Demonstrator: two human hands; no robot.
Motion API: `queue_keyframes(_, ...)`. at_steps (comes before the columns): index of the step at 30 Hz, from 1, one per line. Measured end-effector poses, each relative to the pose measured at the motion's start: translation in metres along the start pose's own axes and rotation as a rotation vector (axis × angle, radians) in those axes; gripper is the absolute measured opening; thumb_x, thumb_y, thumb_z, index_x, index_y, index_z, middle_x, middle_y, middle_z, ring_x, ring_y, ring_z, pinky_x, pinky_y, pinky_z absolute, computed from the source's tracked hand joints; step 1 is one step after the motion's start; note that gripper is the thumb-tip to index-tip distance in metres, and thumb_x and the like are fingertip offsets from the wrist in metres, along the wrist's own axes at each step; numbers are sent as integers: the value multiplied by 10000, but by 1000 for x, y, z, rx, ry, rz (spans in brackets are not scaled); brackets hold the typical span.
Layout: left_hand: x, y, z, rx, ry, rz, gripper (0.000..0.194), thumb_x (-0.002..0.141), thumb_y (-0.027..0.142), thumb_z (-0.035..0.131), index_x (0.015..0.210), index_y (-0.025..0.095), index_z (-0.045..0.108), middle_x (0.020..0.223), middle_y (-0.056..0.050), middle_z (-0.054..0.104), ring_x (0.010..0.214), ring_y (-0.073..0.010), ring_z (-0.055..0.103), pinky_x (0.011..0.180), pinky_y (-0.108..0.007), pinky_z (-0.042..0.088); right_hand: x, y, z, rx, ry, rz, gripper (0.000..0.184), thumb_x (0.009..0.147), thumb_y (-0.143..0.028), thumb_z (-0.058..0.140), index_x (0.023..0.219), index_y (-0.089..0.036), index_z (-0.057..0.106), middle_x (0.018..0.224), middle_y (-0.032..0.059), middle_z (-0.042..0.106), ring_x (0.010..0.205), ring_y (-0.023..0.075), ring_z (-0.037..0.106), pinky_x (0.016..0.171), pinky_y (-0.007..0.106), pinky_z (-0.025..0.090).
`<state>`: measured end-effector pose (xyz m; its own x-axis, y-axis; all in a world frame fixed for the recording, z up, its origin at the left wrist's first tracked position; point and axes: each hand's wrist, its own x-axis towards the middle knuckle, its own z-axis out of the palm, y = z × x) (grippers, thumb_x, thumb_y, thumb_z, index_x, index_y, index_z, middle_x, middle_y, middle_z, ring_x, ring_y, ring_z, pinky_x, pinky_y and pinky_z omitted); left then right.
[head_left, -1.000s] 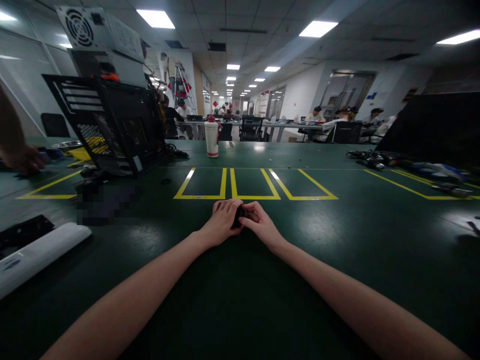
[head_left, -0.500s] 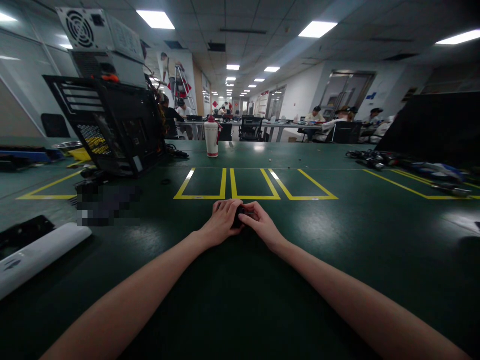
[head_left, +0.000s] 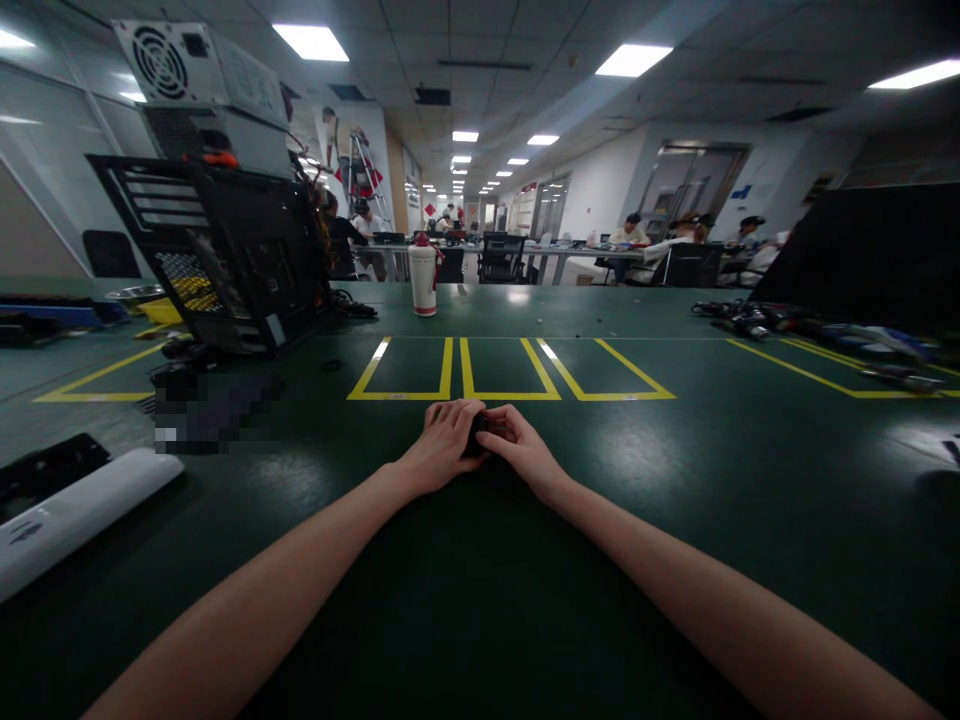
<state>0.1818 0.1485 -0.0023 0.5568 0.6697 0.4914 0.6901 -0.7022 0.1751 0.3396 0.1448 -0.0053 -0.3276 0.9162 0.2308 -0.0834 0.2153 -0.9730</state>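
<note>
Left hand cupped, palm down.

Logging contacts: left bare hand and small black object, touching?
Touching: the head view shows the left hand curled around the small black object.

Left hand curled over a small dark object, detail hidden by the fingers. Right hand touching its right side. Both at the green bench. Cup upright beyond the left hand; computer case farther left, tilted.
</note>
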Motion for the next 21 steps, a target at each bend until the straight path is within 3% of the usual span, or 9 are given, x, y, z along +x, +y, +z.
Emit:
queue_keyframes(4, 0, 0, 0, 2, 12, 5, 574, 719, 261, 589, 1188, 188, 267, 1157, -98, 429, 1089, -251, 396, 912, -418, 283, 0, 0, 0, -32, 32, -21, 193, 725, -308, 571, 885, -208, 534, 907, 5, 585, 877, 140, 541, 792, 293, 427)
queue_keyframes(8, 0, 0, 1, -3, 14, -2, 581, 715, 251, 593, 1191, 197, 264, 1160, -93, 425, 1091, -250, 397, 910, -417, 288, 3, 2, -1, -42, 79, 63, 255, 702, -310, 594, 922, -189, 548, 942, 30, 591, 900, 157, 541, 830, 325, 414)
queue_keyframes(11, 0, -1, 0, -14, 3, 2, 595, 714, 250, 596, 1199, 201, 254, 1173, -95, 417, 1099, -251, 394, 915, -420, 284, 2, 0, -3, -2, 42, 95, 262, 691, -300, 604, 920, -184, 551, 925, 34, 596, 898, 166, 546, 824, 337, 420)
queue_keyframes(15, 0, 0, -2, -18, -10, 3, 591, 712, 235, 596, 1195, 194, 259, 1169, -95, 420, 1089, -248, 400, 910, -417, 286, -1, -3, -2, 60, -6, 52, 287, 642, -235, 648, 900, -214, 523, 923, 9, 579, 891, 159, 548, 776, 315, 442)
queue_keyframes(21, 0, 0, 0, -20, 9, -2, 586, 711, 265, 600, 1187, 195, 266, 1160, -95, 430, 1094, -251, 398, 910, -419, 281, 1, 1, -1, -1, 48, -3, 213, 689, -293, 607, 869, -205, 535, 915, 6, 575, 874, 140, 538, 786, 294, 429)
